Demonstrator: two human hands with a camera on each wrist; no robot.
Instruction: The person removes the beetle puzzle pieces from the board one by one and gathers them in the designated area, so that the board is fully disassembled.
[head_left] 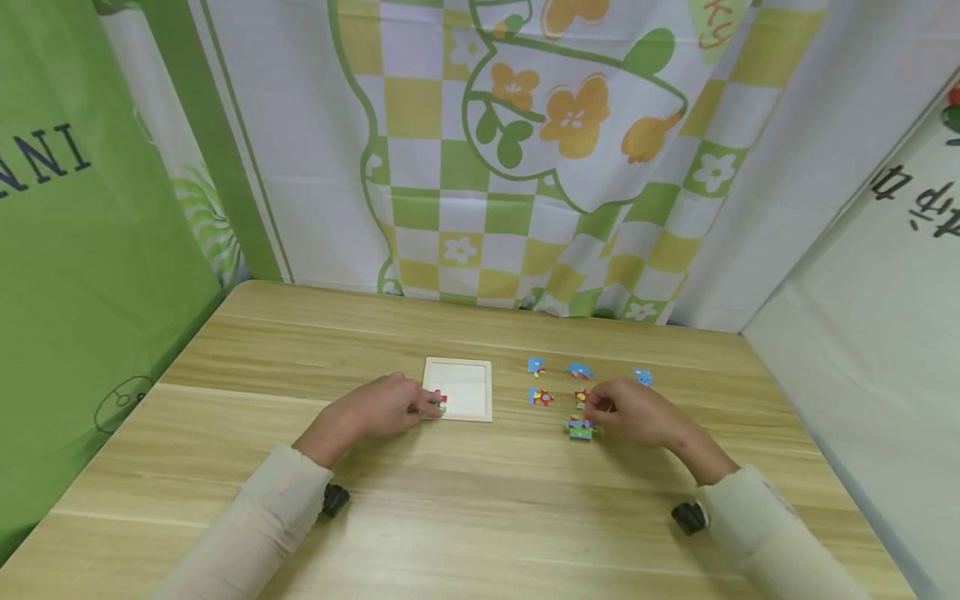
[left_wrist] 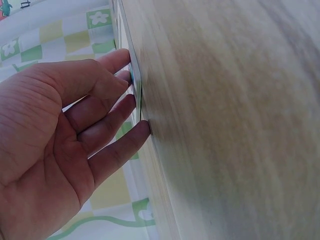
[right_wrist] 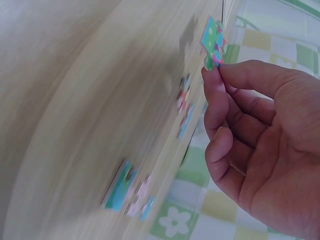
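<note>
My left hand (head_left: 390,406) is at the near left corner of a square, light wooden puzzle frame (head_left: 489,392). Its fingertips touch a small red and green jigsaw piece (head_left: 442,400) lying in that corner, which the fingers partly cover. In the left wrist view the fingers (left_wrist: 112,122) reach to the frame's edge, fairly straight. Between thumb and index finger my right hand (head_left: 633,411) pinches a green and blue jigsaw piece (right_wrist: 214,42), raised off the table. The right wrist view shows its other fingers curled under with nothing in them.
Several loose jigsaw pieces lie right of the frame: blue ones (head_left: 536,365) (head_left: 579,370) (head_left: 642,377) at the back, red-patterned ones (head_left: 542,397) (head_left: 581,396) nearer. The wooden table (head_left: 480,508) ends at a patterned curtain (head_left: 480,217) behind.
</note>
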